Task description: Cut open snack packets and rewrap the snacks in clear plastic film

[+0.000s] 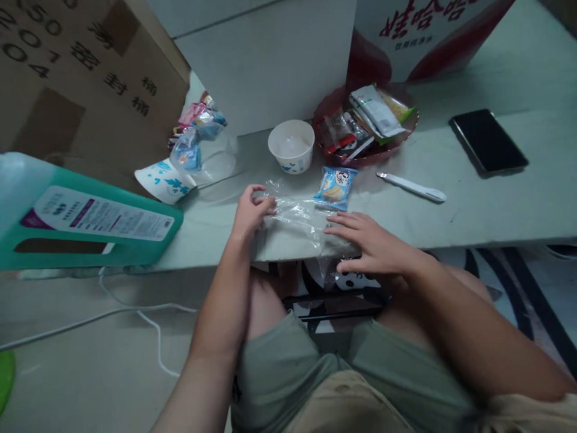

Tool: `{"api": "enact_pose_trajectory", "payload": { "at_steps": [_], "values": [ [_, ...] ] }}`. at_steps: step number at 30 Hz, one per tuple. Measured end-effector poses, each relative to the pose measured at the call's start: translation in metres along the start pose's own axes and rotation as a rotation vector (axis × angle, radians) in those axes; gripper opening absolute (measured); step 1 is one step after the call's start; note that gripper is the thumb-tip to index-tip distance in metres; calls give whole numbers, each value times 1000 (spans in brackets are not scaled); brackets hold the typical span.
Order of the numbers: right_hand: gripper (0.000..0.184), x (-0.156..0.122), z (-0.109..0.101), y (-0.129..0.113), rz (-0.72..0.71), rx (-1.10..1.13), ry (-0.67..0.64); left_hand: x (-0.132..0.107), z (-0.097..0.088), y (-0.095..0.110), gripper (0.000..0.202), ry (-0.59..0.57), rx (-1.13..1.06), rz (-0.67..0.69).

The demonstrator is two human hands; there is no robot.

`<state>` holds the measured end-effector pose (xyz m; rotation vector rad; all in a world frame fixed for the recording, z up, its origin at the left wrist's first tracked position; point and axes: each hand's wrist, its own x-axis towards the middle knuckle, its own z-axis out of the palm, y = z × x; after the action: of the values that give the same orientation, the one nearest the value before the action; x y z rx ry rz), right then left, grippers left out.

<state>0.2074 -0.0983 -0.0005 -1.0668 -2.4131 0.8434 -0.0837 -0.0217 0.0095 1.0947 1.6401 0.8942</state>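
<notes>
A crumpled clear plastic bag (297, 216) lies at the table's front edge, part of it hanging over. My left hand (251, 211) is at its left end, fingers curled in on the plastic. Over the right end is my right hand (367, 239), fingers stretched out and apart, touching the film. Just behind the bag sits a small blue snack packet (336, 185). A white paper cup with blue leaf print (292, 159) stands upright farther back.
A snack-filled reddish bowl (329, 157), a white utility knife (412, 187) and a phone (489, 141) are to the right. On the left are a tipped paper cup (164, 181), a clear plastic cup (220, 159), a green liquid jug (139, 240) and a cardboard box (103, 120).
</notes>
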Motion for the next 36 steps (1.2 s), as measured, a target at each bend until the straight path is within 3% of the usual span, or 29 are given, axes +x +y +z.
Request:
{"api": "enact_pose_trajectory", "payload": {
  "at_steps": [2,4,8,10,12,14,16,18,19,21,22,24,28,33,36],
  "values": [
    [51,3,0,1,44,55,68,-2,0,-1,24,-6,113,80],
    [43,6,-1,4,118,129,199,-3,-2,-2,20,-25,143,119],
    [59,10,-6,16,384,315,382,-2,-8,-2,23,-27,71,47],
    [60,8,-13,21,508,301,440,-2,-12,-3,24,-13,57,-17],
    [52,1,-20,22,504,199,539,-2,-15,-3,26,-10,44,-52],
    [55,-8,-24,17,347,175,574,-3,-16,-3,27,-11,14,-53],
    [73,-15,-22,7,159,228,474,-5,-16,-2,29,-5,-26,-30],
    [88,-16,-16,-4,82,213,308,-8,-16,-1,41,-33,-52,13],
    [82,-15,-13,-9,87,171,240,-9,-17,1,50,-70,-50,31],
    [46,-9,-7,-17,132,92,131,-10,-18,3,57,-181,-9,56],
    [29,-6,-7,-19,150,80,89,-10,-19,3,53,-230,27,66],
    [21,-2,-9,-21,160,118,46,-8,-20,3,38,-273,108,92],
    [18,-3,-17,-16,208,293,91,-3,-16,2,33,-143,118,115],
    [19,-4,-18,-2,451,574,164,4,-15,2,19,56,29,3],
    [15,0,-18,4,602,681,222,3,-27,-1,16,253,17,153]
  ]
}}
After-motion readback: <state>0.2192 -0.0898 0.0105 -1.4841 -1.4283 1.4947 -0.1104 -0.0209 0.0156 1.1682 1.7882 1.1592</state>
